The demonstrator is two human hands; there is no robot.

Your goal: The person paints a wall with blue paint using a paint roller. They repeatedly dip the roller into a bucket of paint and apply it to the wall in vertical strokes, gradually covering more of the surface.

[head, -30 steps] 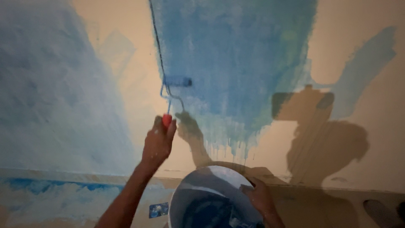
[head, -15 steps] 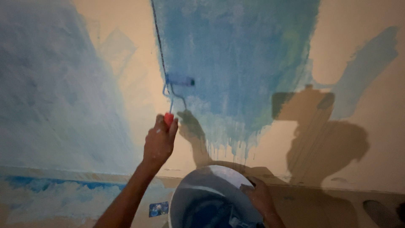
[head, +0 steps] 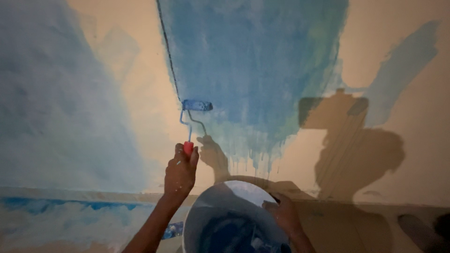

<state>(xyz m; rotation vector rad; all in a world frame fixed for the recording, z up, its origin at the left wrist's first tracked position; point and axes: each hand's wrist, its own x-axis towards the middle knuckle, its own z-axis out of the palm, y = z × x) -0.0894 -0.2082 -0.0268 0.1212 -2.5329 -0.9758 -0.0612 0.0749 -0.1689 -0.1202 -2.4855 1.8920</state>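
From the head view, the small paint roller lies against the wall at the lower left edge of the wet blue patch, just beside a dark vertical line, with bare beige wall open to its left and below. The left hand reaches up from below the roller, fingers curled tight round its red handle. Below and right of the roller, the right hand grips the rim of the white bucket, fingers folded over the edge.
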